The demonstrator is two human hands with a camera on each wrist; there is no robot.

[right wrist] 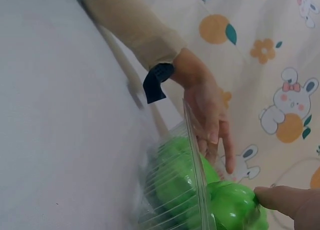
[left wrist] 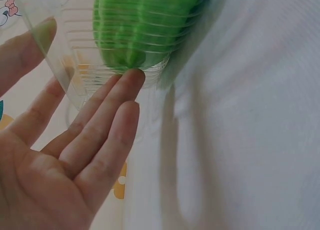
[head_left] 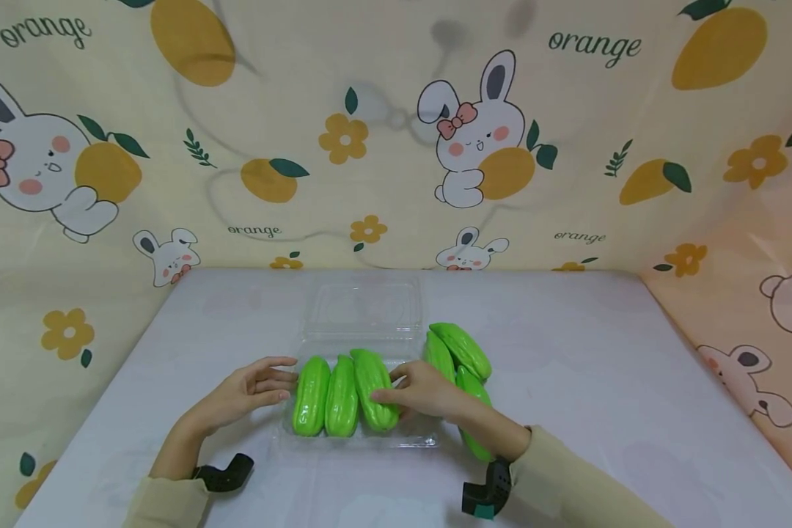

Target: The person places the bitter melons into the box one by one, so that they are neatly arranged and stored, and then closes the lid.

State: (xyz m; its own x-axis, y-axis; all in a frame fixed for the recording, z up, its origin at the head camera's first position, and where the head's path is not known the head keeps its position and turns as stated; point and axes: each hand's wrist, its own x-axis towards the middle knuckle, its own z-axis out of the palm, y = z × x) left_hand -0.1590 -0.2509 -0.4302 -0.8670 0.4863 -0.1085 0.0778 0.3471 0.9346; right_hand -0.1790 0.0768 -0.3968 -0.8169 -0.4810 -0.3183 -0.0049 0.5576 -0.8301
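Right hand [head_left: 429, 389]; gourd [head_left: 372, 381] under thumb [head_left: 386, 397]

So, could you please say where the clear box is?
In the head view, the clear box lies right of the left hand, left of the loose vegetables.

Near side, left of the clear box [head_left: 363, 312], the left sleeve [head_left: 168, 506] is long, plain beige cloth with light creases, ending short of the bare left hand [head_left: 257, 387]; a black, bent wrist unit [head_left: 227, 475] shows beside its cuff, marked with small dots. Near side, right of the box, the right sleeve [head_left: 584, 480] matches in beige, with a second black, angular unit [head_left: 496, 488] bearing a teal patch [head_left: 485, 512] at its lower end.
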